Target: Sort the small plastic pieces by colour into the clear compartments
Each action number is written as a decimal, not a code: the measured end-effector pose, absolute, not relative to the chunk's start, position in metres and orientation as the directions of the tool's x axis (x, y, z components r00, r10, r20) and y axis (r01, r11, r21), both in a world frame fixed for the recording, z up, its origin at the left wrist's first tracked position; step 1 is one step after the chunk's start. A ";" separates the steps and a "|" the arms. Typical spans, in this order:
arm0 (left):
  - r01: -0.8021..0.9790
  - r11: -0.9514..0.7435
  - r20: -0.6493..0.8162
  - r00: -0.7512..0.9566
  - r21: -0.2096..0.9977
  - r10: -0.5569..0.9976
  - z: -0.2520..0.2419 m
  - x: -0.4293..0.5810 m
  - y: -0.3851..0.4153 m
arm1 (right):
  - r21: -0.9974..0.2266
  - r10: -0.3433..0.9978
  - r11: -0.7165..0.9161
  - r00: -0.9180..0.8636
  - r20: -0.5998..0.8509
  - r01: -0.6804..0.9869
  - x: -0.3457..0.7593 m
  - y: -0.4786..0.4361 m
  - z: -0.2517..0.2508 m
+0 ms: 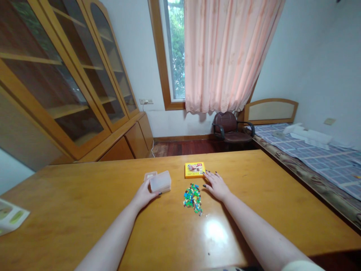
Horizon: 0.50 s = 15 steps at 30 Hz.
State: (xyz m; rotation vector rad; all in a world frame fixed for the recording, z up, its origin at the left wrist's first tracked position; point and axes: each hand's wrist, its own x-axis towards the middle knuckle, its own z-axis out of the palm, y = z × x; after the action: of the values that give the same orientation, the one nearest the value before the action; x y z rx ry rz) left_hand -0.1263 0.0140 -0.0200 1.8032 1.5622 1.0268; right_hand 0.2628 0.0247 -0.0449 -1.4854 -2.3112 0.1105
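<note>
My left hand (145, 194) grips a small translucent plastic box (160, 181) with its lid open, standing on the wooden table (84, 203). Right of it lies a pile of several tiny coloured bricks (193, 197), blue, green and yellow. My right hand (216, 184) rests flat on the table with fingers spread, just right of the pile. Its fingertips reach the edge of a small yellow box (194, 169) that lies behind the pile.
A printed sheet (9, 216) lies at the table's left edge. Glass-door wooden cabinets (70, 82) stand along the left wall. Beyond the table are a dark office chair (229, 128), a curtained window (225, 52) and a bed (316, 150) at the right.
</note>
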 end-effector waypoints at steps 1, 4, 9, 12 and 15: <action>0.572 -0.198 0.208 0.048 0.796 0.977 -0.019 -0.118 0.018 | -0.272 0.886 0.444 -0.372 0.279 0.854 0.263 0.025 -0.045; 0.537 -0.245 0.238 0.083 0.807 0.968 -0.015 -0.089 0.035 | -0.282 0.890 0.412 -0.317 0.326 0.866 0.264 0.025 -0.046; 0.432 -0.345 0.295 0.180 0.833 0.938 -0.002 -0.030 0.071 | -0.307 0.885 0.314 -0.159 0.438 0.899 0.264 0.026 -0.049; 0.383 -0.348 0.287 0.209 0.856 0.935 0.002 0.001 0.090 | -0.303 0.875 0.326 -0.164 0.456 0.896 0.264 0.025 -0.049; 0.304 -0.357 0.288 0.249 0.883 0.925 -0.005 0.021 0.104 | -0.297 0.871 0.328 -0.166 0.463 0.897 0.263 0.025 -0.050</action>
State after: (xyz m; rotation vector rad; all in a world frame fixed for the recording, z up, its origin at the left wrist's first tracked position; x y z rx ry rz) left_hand 0.0207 0.1042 -0.0045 1.8110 1.1257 1.1061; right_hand 0.2632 0.0245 -0.0505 -1.5481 -2.0399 -0.0606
